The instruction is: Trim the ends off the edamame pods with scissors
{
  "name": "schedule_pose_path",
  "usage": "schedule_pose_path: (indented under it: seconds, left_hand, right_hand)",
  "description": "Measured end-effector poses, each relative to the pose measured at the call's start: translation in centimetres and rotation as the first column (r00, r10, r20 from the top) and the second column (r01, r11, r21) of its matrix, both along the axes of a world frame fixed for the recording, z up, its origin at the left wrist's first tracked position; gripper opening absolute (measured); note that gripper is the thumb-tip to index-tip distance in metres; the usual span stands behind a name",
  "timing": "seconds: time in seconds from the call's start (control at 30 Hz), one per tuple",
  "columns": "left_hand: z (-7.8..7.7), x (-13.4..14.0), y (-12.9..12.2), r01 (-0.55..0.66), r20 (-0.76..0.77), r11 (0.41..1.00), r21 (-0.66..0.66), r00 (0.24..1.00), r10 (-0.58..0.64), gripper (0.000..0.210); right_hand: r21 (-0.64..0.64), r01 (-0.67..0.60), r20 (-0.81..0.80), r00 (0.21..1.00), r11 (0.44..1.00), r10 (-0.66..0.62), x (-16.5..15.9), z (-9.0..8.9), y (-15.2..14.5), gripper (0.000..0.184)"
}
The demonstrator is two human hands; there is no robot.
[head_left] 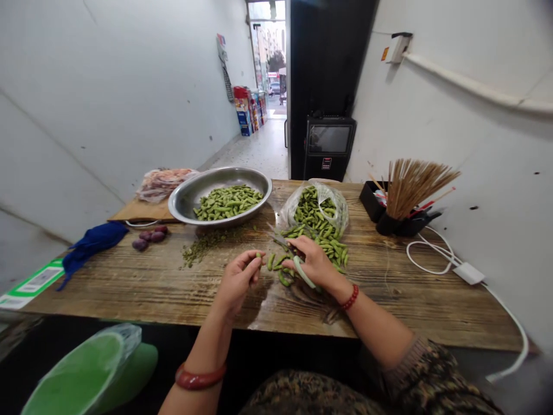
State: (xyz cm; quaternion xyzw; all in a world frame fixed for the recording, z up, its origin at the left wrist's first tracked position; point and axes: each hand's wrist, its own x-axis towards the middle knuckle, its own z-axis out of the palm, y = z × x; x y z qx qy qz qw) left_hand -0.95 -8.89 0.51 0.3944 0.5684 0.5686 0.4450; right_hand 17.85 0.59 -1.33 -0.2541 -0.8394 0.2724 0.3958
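Between thumb and fingers, my left hand (242, 278) pinches a green edamame pod (258, 255) over the wooden table. My right hand (314, 262) grips scissors with pale green handles (303, 272); their blades (277, 236) point up and left, toward the steel bowl. Loose pods (283, 278) lie on the table between my hands. Behind my right hand, a clear plastic bag (340, 208) lies open with pods spilling out of it. The wide steel bowl (179, 199) at the back left holds a heap of pods, and small trimmed bits (203, 248) are scattered in front of it.
Several purple-red bulbs (149, 237) and a blue cloth (97, 241) lie at left, near a bagged food (162, 183) on a board. Right: a holder of wooden skewers (406, 193) and a white cable with adapter (469, 273). A lined green bin (82, 369) stands below the front edge.
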Motion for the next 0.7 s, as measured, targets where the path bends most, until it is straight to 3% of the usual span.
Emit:
schedule_pose_path:
  seconds: [0.1, 0.17, 0.27, 0.33, 0.43, 0.53, 0.6, 0.7]
  left_hand:
    - [0.2, 0.6, 0.2, 0.056, 0.141, 0.998, 0.021, 0.988, -0.058, 0.034]
    - [0.3, 0.9, 0.6, 0.082, 0.160, 0.996, 0.020, 0.984, -0.084, 0.033]
    - [0.2, 1.6, 1.4, 0.070, 0.078, 0.997, -0.035, 0.995, -0.067, 0.030]
    - [0.0, 2.4, 1.9, 0.047, 0.022, 0.998, -0.046, 0.999, -0.046, 0.027]
    - [-0.4, 4.0, 2.3, 0.079, 0.033, 0.997, -0.024, 0.996, -0.078, 0.024]
    - [-1.2, 5.7, 2.2, 0.109, 0.113, 0.994, -0.004, 0.988, -0.108, 0.023]
    - [-2.0, 6.4, 2.0, 0.103, 0.157, 0.995, 0.006, 0.982, -0.103, 0.023]
    - [-2.9, 6.7, 1.8, 0.104, 0.152, 0.995, 0.004, 0.983, -0.103, 0.022]
  right_hand:
    - [-0.107, 0.136, -0.161, 0.975, 0.985, -0.152, 0.9, 0.3, 1.3, 0.043]
    - [-0.247, 0.152, -0.270, 0.938, 0.957, -0.218, 1.7, 1.1, 2.1, 0.044]
    - [-0.471, 0.032, -0.406, 0.880, 0.882, -0.249, 2.5, 2.8, 2.6, 0.046]
    - [-0.518, -0.073, -0.452, 0.869, 0.852, -0.201, 2.9, 3.9, 2.4, 0.046]
    - [-0.428, -0.105, -0.338, 0.940, 0.898, -0.052, 3.6, 4.6, 1.7, 0.044]
    - [-0.106, -0.058, -0.035, 0.998, 0.993, 0.055, 4.6, 3.3, 0.8, 0.045]
    - [0.035, -0.082, 0.065, 0.995, 0.996, 0.080, 5.3, 1.8, 0.3, 0.051]
    - [0.111, -0.089, 0.140, 0.987, 0.990, 0.073, 5.9, -0.2, -0.1, 0.054]
